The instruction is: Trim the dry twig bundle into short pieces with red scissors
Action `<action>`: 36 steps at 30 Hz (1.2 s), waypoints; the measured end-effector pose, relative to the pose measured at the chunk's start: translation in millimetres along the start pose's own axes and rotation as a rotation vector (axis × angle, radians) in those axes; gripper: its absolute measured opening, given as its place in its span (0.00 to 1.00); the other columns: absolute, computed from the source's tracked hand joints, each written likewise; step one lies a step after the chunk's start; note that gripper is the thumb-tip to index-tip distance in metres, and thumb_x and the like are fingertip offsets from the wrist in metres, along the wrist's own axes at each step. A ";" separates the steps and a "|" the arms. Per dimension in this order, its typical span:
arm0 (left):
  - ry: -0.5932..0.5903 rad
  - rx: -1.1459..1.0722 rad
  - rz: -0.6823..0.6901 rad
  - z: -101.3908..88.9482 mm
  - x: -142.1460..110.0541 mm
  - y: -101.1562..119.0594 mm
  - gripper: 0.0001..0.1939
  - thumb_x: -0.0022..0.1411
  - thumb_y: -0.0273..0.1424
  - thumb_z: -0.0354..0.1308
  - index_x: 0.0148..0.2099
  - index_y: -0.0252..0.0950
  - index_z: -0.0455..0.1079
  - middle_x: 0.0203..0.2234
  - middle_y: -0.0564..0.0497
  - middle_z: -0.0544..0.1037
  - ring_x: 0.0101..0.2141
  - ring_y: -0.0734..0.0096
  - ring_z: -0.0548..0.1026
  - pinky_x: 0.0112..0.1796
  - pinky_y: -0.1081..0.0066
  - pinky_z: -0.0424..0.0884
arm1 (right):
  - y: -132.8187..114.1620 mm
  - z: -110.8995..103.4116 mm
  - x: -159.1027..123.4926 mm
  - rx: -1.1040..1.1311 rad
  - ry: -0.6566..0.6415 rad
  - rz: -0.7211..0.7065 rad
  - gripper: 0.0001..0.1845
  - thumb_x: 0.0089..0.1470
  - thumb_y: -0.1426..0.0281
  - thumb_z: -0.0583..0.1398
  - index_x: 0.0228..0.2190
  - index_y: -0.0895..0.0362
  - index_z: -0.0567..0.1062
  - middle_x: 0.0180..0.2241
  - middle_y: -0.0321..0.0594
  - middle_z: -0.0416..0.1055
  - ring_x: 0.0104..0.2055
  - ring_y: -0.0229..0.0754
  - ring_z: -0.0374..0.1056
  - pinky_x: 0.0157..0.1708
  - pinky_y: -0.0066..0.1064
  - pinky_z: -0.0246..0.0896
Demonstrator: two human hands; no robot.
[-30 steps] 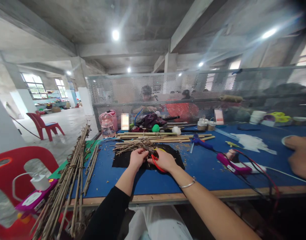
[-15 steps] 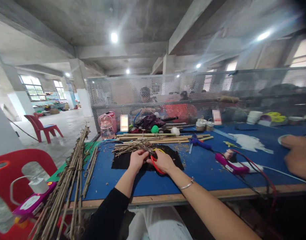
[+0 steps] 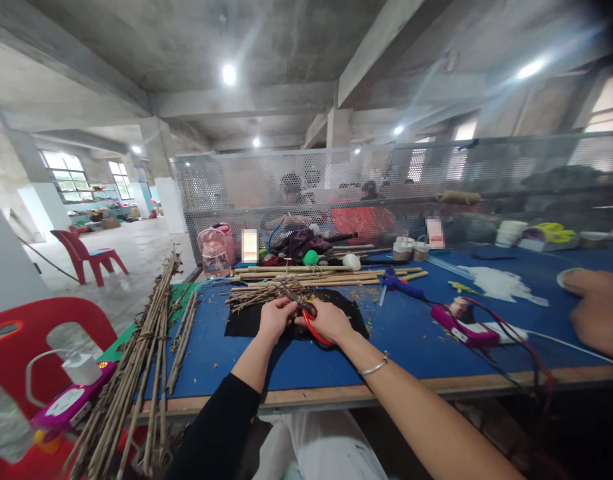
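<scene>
My right hand grips red-handled pruning shears, their dark metal jaws pointing up and left toward my left hand. Close beside it, my left hand is closed in a pinch at the jaws; what its fingertips hold is too small and covered to name. Both hands are over a black cloth on the blue table. Just beyond them lies a pile of short cut twigs, with long straight sticks behind it.
A bundle of long twigs leans over the table's left edge. Right of my hands lie a blue glue gun and a purple power strip with cables. A blurred arm of another person reaches in at right. A perforated metal screen stands behind.
The shears' handles look closer together in my right hand, and the yellow part seen before is now covered. Both hands stay in nearly the same place.
</scene>
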State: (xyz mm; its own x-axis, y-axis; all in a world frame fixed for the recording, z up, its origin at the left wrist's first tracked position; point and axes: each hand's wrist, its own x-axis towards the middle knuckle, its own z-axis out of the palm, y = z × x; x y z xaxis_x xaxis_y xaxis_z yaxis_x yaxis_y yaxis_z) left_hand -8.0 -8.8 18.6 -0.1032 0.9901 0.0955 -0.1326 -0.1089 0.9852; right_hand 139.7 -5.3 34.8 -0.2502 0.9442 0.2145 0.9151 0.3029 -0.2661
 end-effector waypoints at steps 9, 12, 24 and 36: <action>0.001 0.036 -0.032 -2.1 4.0 -4.9 0.17 0.42 0.37 0.63 0.33 0.29 0.73 0.18 0.52 0.70 0.17 0.82 0.63 0.18 0.80 0.58 | 3.6 1.7 2.3 -0.057 -0.007 0.001 0.31 0.44 0.41 0.48 0.32 0.54 0.69 0.31 0.45 0.73 0.34 0.49 0.69 0.29 0.31 0.56; -0.011 0.015 -0.024 -2.5 4.8 -5.8 0.17 0.42 0.37 0.63 0.33 0.29 0.73 0.19 0.52 0.70 0.17 0.83 0.63 0.18 0.80 0.58 | 3.5 1.5 2.2 -0.069 -0.004 0.003 0.30 0.44 0.42 0.48 0.32 0.55 0.69 0.32 0.45 0.73 0.35 0.48 0.69 0.30 0.31 0.57; 0.006 0.015 -0.015 -0.3 3.1 -3.5 0.11 0.44 0.34 0.61 0.27 0.30 0.72 0.15 0.53 0.71 0.16 0.80 0.64 0.18 0.78 0.60 | 3.1 7.1 0.7 0.057 0.042 -0.126 0.28 0.44 0.47 0.55 0.38 0.56 0.68 0.38 0.44 0.70 0.41 0.45 0.66 0.36 0.30 0.55; -0.046 -0.064 -0.012 2.4 2.1 -2.2 0.13 0.44 0.35 0.61 0.31 0.31 0.72 0.19 0.53 0.72 0.18 0.79 0.66 0.18 0.79 0.61 | 1.6 5.7 0.5 0.100 0.042 -0.085 0.26 0.44 0.47 0.55 0.36 0.56 0.68 0.35 0.42 0.70 0.38 0.44 0.67 0.32 0.29 0.54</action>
State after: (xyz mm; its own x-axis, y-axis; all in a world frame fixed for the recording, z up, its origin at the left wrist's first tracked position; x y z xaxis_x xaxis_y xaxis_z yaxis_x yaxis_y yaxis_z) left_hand -5.6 -6.2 17.0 -0.0562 0.9942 0.0921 -0.1961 -0.1015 0.9753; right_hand 139.2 -3.6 29.1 -0.3105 0.9088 0.2787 0.8545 0.3953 -0.3370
